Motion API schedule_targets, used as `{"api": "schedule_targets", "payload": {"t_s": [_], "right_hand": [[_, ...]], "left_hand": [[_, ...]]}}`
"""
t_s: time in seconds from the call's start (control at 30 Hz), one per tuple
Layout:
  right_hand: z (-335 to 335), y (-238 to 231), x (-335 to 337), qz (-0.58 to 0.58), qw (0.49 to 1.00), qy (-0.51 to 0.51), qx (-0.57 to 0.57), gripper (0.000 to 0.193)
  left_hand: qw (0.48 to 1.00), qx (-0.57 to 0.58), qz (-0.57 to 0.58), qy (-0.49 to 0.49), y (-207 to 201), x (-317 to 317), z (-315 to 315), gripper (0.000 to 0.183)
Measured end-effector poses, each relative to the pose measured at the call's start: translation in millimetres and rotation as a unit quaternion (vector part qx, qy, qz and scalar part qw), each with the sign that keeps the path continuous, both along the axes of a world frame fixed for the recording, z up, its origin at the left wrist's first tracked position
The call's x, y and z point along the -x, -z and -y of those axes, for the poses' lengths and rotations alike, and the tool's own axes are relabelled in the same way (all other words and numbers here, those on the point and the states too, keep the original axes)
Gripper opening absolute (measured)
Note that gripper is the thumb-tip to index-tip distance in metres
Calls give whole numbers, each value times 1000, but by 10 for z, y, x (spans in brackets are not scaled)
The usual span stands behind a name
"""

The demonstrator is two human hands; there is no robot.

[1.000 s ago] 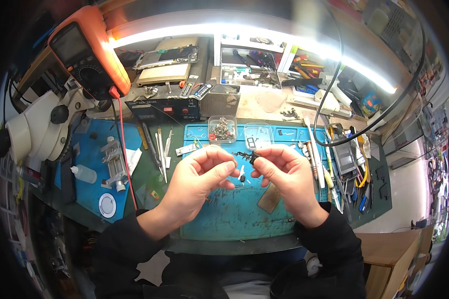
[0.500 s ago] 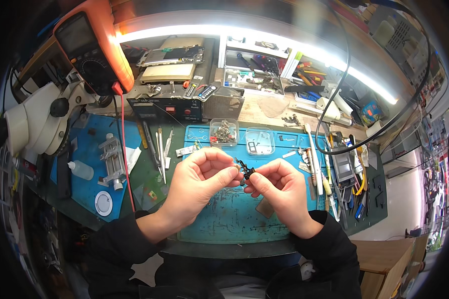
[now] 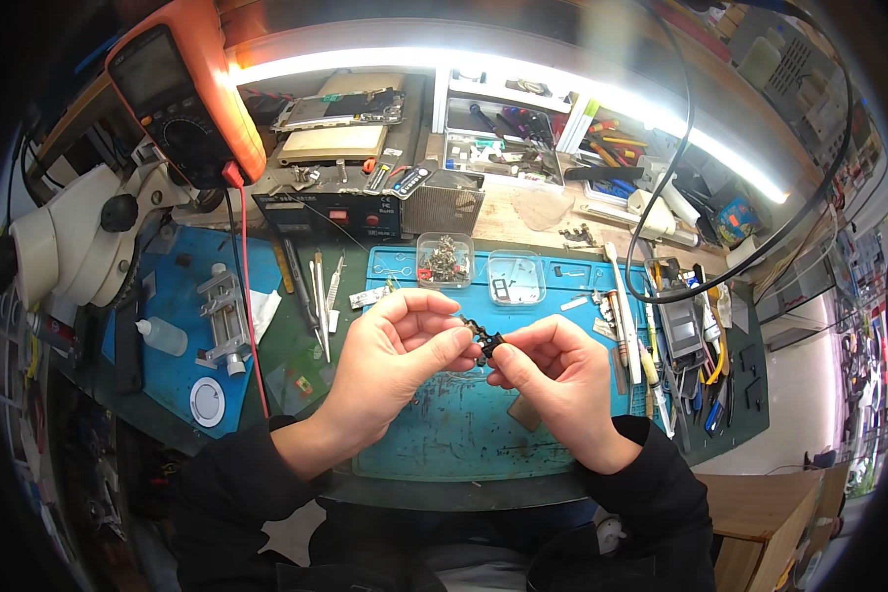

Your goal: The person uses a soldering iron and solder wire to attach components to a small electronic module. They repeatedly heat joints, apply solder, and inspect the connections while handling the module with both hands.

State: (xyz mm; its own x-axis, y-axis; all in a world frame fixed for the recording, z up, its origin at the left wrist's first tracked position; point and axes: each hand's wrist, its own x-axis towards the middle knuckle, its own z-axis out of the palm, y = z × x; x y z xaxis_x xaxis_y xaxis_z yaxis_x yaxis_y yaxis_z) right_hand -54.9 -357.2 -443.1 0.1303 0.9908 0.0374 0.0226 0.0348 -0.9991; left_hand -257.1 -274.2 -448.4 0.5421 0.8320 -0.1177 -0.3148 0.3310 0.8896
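Between my two hands, above the blue work mat (image 3: 454,434), is a small black electronic part (image 3: 484,341), thin and irregular in outline. My left hand (image 3: 395,360) pinches its left end between thumb and fingertips. On the other side my right hand (image 3: 557,373) grips the right end, also with thumb and fingers. Fingertips hide parts of it, so its exact kind cannot be told. Just beyond my hands stand two clear plastic boxes: one box (image 3: 444,260) is filled with small metal parts, the other box (image 3: 516,279) holds a few dark pieces.
An orange multimeter (image 3: 185,109) hangs at upper left, its red lead (image 3: 250,306) running down. Near it are a white microscope arm (image 3: 69,222), a metal clamp holder (image 3: 223,321) and a bottle (image 3: 162,336). Tweezers (image 3: 321,306) lie left; tools (image 3: 696,345) crowd the right. A black cable (image 3: 799,259) loops overhead.
The black part has turned slightly between my fingers and now lies flatter. My right hand has shifted a little; both hands keep their pinch on it.
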Motion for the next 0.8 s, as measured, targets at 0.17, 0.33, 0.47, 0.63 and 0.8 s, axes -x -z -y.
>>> {"api": "schedule_targets", "payload": {"t_s": [0.17, 0.33, 0.47, 0.63, 0.8], "right_hand": [[2, -21, 37, -30, 999, 14, 1, 14], [16, -15, 40, -28, 999, 12, -12, 13], [13, 16, 45, -21, 1000, 10, -20, 13], [14, 59, 37, -5, 999, 14, -30, 14], [24, 58, 45, 15, 999, 15, -46, 13]], "left_hand": [[1000, 3, -9, -4, -4, 11, -4, 34], [1000, 7, -13, -1, -16, 6, -8, 33], [1000, 10, -3, -1, 19, 2, 3, 29], [1000, -12, -2, 14, 42, 15, 3, 23], [1000, -14, 16, 20, 27, 18, 13, 20]]}}
